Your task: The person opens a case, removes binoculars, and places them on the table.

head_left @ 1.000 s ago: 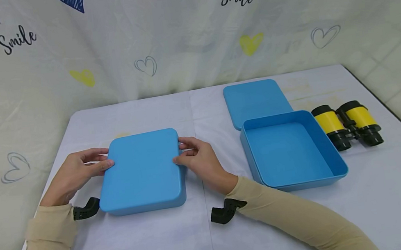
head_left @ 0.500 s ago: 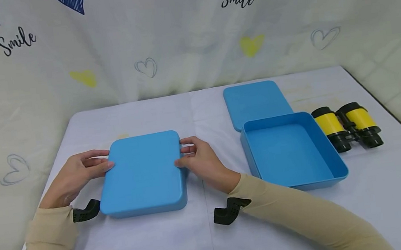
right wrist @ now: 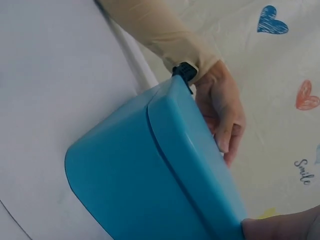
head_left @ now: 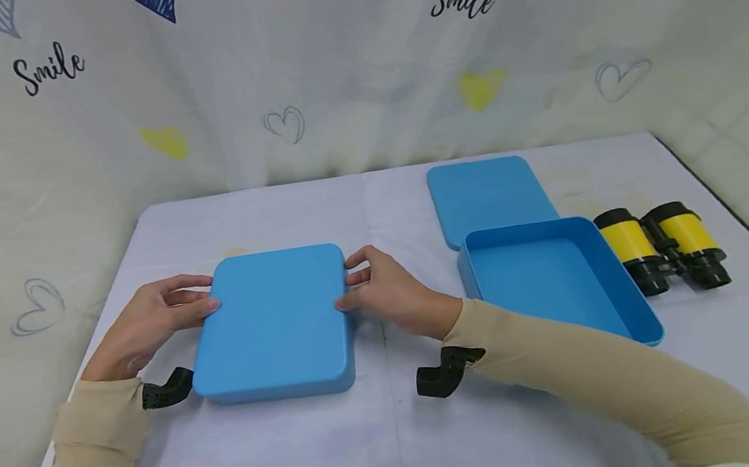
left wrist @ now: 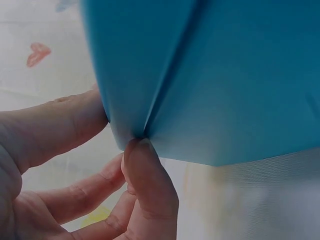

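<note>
A lidded blue box (head_left: 270, 322) lies on the left half of the table, its lid (right wrist: 195, 160) on and a seam running round the side. My left hand (head_left: 155, 320) pinches the lid's left edge; in the left wrist view the thumb lies over the edge and a fingertip (left wrist: 145, 155) presses at the seam. At the opposite edge my right hand (head_left: 395, 293) holds the lid, its thumb (right wrist: 280, 226) on the rim and curled fingers alongside. The box's inside is hidden.
To the right stands a second blue box (head_left: 559, 266), uncovered, partly hidden by my right forearm. Behind it lies a flat blue lid (head_left: 491, 193). Yellow and black binoculars (head_left: 663, 247) rest beside that box. A printed curtain (head_left: 368, 57) hangs behind the table (head_left: 330, 454).
The camera view has shifted slightly. My right forearm and wrist have swung up and outward, while both hands keep to the same edges of the lid. The box has hardly moved.
</note>
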A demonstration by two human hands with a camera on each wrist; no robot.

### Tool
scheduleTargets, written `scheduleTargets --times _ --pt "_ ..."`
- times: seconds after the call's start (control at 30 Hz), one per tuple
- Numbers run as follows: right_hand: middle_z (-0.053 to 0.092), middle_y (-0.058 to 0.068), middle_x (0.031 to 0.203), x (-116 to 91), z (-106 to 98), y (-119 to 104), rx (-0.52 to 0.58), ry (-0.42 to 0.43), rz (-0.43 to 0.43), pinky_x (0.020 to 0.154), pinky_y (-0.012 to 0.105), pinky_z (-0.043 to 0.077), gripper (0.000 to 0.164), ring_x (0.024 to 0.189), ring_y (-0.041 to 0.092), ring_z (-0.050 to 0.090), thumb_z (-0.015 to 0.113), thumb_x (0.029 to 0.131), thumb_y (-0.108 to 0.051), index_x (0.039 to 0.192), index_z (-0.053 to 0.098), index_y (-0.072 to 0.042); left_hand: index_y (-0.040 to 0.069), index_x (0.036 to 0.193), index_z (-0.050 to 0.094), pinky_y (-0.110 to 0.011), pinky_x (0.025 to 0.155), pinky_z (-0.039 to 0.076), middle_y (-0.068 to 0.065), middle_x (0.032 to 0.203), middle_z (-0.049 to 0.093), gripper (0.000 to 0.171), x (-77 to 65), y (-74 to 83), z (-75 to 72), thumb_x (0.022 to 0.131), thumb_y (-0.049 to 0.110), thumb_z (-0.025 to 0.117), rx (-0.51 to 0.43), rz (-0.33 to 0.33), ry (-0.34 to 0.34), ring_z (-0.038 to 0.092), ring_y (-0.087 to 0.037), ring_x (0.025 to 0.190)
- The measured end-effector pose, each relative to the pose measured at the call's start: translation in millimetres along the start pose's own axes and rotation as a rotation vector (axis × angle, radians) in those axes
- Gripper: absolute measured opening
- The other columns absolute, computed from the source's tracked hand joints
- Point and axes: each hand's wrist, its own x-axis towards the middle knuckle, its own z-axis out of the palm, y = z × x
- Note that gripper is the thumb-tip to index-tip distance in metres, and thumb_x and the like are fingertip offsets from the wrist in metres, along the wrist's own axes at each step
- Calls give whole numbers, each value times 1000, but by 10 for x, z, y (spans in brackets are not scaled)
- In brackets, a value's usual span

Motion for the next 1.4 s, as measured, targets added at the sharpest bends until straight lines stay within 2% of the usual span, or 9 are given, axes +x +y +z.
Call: scheduleTargets --times 0.17,0.37,0.7,0.87,1.13,1.4 --pt "57 13 119 46 -30 -4 24 -43 -3 97 36 54 55 98 26 71 75 87 -5 133 44 -6 7 151 47 -18 90 57 -10 129 66 70 12 -10 7 96 39 75 -11 -7 -6 75 -7 100" --pt "56 12 113 98 -25 -22 39 -61 -8 96 37 58 52 89 24 72 75 88 -3 130 44 -4 6 151 47 -17 89 57 -18 135 60 69 11 -20 -4 96 38 75 -14 -8 5 74 -6 100" --pt "51 10 106 187 -86 -8 71 -129 1 81 39 66 52 76 24 67 76 86 0 125 43 -5 7 151 46 -22 92 58 -22 139 58 69 9 0 2 96 39 74 -26 -18 -3 73 -13 102" --pt "52 10 107 202 -99 -6 73 -149 -4 82 39 66 53 77 24 68 77 86 -1 126 42 -5 8 149 46 -22 91 58 -19 135 62 66 0 -9 -28 97 39 72 -33 -15 -19 72 -17 102" --pt "53 11 109 216 -121 4 55 -161 -5 86 38 65 53 81 24 69 78 86 -2 126 43 -5 8 149 46 -23 91 58 -15 132 62 65 1 -29 -41 98 37 72 -43 -3 -24 73 -13 101" --pt "52 11 110 229 -117 18 71 -166 -5 86 38 65 54 82 24 68 77 86 -1 127 43 -4 9 150 46 -24 89 58 -19 133 62 66 -1 -24 -42 98 39 72 -20 -14 -21 72 -21 99"
